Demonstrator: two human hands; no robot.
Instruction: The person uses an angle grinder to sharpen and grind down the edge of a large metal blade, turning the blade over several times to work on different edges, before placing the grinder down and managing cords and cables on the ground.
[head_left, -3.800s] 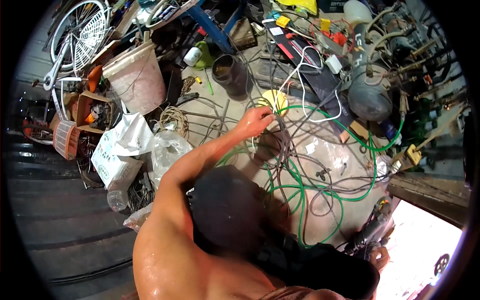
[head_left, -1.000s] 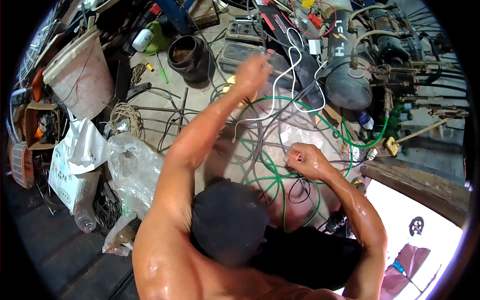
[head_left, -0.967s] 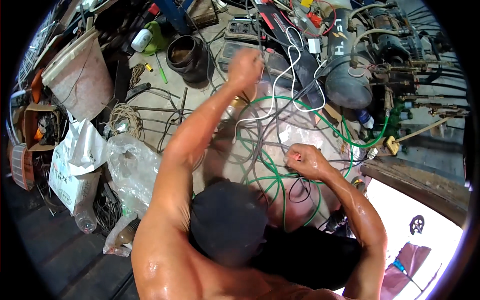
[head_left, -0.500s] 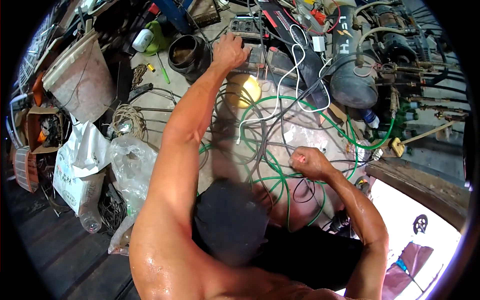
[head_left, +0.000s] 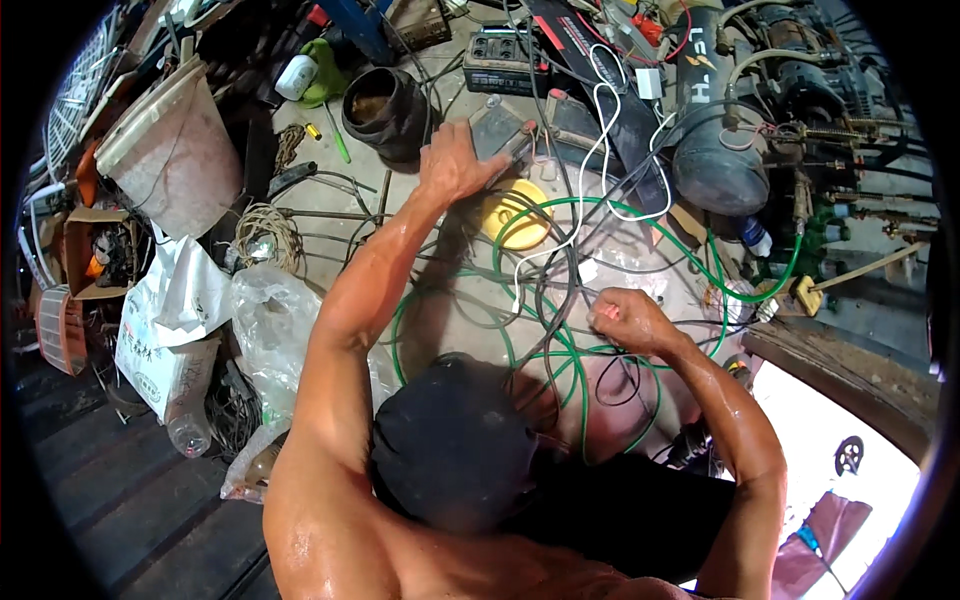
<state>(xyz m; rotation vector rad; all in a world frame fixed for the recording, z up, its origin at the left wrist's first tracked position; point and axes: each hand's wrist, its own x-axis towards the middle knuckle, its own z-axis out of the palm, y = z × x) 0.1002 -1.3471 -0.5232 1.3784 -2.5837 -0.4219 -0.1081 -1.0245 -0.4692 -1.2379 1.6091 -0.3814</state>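
Note:
My left hand (head_left: 455, 160) reaches far forward, fingers bent over the side of a dark grey block that looks like a battery (head_left: 492, 126), the thumb along its near edge. A second similar block (head_left: 582, 128) lies just to the right, with red-marked terminals near where the two meet. Close in front sits a round yellow dish (head_left: 530, 228). My right hand (head_left: 630, 321) is curled into a fist low over the floor, with nothing visible in it. A green hose (head_left: 572, 395) and dark cables loop around and under it.
Behind the blocks stands a black box with sockets (head_left: 495, 75). A dark round pot (head_left: 385, 125) is left of it. A white cord (head_left: 575, 235) crosses the floor. At right lies a grey cylindrical tank (head_left: 708, 150); at left stand a bucket (head_left: 175, 150) and plastic bags (head_left: 265, 310).
My left hand has drawn back from beside the socket box. The left block has turned and come away from the box with it. My right fist keeps its pose; the whole view has shifted slightly.

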